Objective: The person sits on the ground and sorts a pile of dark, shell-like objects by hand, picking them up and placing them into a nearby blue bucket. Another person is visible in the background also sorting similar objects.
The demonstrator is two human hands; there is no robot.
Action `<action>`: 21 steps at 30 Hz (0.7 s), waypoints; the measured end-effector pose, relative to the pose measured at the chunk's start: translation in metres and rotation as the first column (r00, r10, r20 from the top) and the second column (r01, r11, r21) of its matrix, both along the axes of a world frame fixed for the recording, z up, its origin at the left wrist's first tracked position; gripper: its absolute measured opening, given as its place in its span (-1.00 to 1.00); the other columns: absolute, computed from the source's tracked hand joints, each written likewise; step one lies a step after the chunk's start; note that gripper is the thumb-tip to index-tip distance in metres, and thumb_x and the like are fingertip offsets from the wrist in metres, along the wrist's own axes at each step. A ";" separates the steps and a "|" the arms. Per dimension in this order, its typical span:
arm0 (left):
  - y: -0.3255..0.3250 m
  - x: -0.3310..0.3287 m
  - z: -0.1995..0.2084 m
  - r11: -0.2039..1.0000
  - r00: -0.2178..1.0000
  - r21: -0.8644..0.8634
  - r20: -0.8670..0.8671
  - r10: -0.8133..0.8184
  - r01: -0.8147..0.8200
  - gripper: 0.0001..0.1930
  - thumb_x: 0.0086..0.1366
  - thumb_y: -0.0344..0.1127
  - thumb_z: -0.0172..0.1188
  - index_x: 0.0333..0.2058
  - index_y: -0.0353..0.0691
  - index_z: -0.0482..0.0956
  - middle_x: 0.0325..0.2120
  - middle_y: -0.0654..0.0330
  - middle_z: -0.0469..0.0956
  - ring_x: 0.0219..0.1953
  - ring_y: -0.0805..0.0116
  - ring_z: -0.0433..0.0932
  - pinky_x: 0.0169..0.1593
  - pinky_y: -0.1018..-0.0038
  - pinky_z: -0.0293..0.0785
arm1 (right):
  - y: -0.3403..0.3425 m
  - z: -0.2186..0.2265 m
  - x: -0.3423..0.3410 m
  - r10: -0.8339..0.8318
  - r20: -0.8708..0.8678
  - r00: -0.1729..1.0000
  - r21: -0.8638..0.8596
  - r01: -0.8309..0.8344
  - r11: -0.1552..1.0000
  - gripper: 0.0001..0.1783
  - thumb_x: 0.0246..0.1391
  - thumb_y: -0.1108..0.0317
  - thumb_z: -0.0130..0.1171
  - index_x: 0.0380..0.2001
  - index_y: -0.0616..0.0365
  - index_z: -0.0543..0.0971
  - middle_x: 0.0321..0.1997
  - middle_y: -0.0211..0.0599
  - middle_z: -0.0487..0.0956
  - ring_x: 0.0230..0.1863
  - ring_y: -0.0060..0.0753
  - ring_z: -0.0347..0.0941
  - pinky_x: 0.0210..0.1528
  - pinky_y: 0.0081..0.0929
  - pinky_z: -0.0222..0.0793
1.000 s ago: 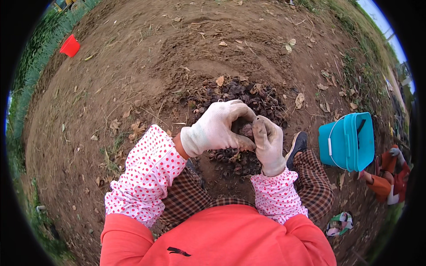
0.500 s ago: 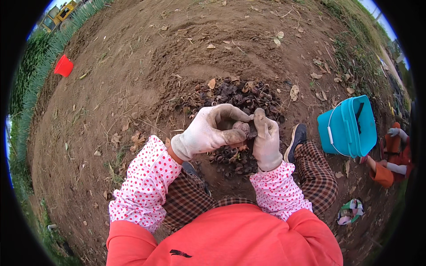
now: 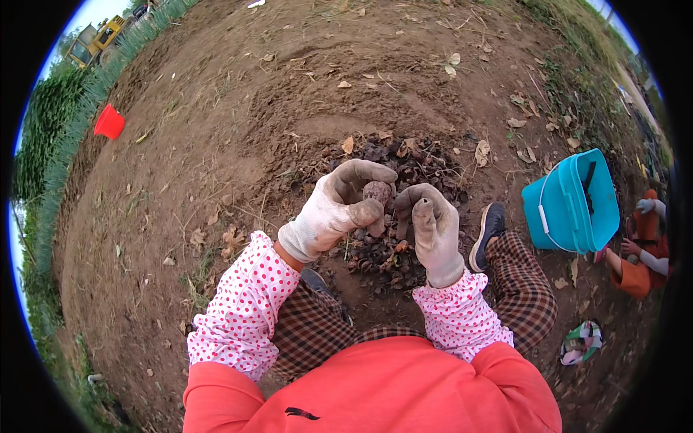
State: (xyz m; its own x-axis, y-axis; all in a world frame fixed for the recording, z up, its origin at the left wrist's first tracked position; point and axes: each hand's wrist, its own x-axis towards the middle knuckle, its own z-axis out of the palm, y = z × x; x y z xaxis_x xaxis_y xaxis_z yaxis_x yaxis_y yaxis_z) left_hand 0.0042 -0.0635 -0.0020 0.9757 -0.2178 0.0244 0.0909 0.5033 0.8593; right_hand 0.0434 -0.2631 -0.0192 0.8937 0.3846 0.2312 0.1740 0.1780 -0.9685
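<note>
Both my hands wear dirt-stained white gloves and meet over a heap of dark, shrivelled husks [image 3: 415, 169]. My left hand [image 3: 339, 206] is closed around a round, rough, brown walnut [image 3: 377, 191], gripping it between thumb and fingers. My right hand [image 3: 433, 231] is right beside it, with its fingers curled and pinched together. Whatever lies in the right fingers, if anything, is hidden by the glove.
To the right a teal bucket [image 3: 534, 209] with a white-gripped handle lies tipped beside my shoe [image 3: 489, 234]. Beyond it a person [image 3: 642, 252] sits at the edge. A patterned bag [image 3: 582, 343] lies lower right; a red bucket [image 3: 110, 123] stands far left.
The walnut has turned and shifted slightly left in my left hand. My right hand has drawn a little down and away from it, its fingers curling in.
</note>
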 end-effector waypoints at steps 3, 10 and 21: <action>-0.005 -0.002 0.007 0.995 0.999 0.094 -0.013 0.044 -0.043 -0.46 0.14 -0.41 0.52 0.09 -0.28 0.53 0.04 0.11 0.59 -0.15 0.39 0.66 -0.18 0.43 0.67 | 0.005 -0.006 -0.002 0.009 0.101 0.995 -0.057 -0.003 0.998 -0.34 0.33 -0.19 0.10 -0.32 0.36 0.54 -0.50 -0.27 0.43 -0.47 -0.45 0.36 -0.41 -0.44 0.29; -0.017 -0.002 0.003 0.977 0.991 0.181 0.078 0.104 -0.117 -0.43 -0.02 -0.62 0.56 0.01 -0.35 0.57 0.01 0.15 0.59 -0.02 0.39 0.62 0.09 0.44 0.59 | 0.008 0.003 -0.005 -0.154 0.443 0.883 -0.162 0.248 0.955 -0.57 0.29 0.10 0.16 -0.28 0.37 0.55 -0.39 0.06 0.53 -0.40 0.20 0.50 -0.36 -0.21 0.41; -0.013 -0.004 0.006 0.998 1.000 0.058 0.011 -0.007 0.006 -0.50 0.24 -0.35 0.46 0.11 -0.32 0.50 0.03 0.04 0.61 -0.07 0.30 0.66 -0.09 0.40 0.73 | 0.008 -0.001 -0.006 -0.207 0.371 0.905 -0.113 0.265 0.958 -0.80 0.23 0.44 0.11 -0.46 0.33 0.49 -0.54 -0.10 0.40 -0.53 -0.03 0.38 -0.45 -0.35 0.31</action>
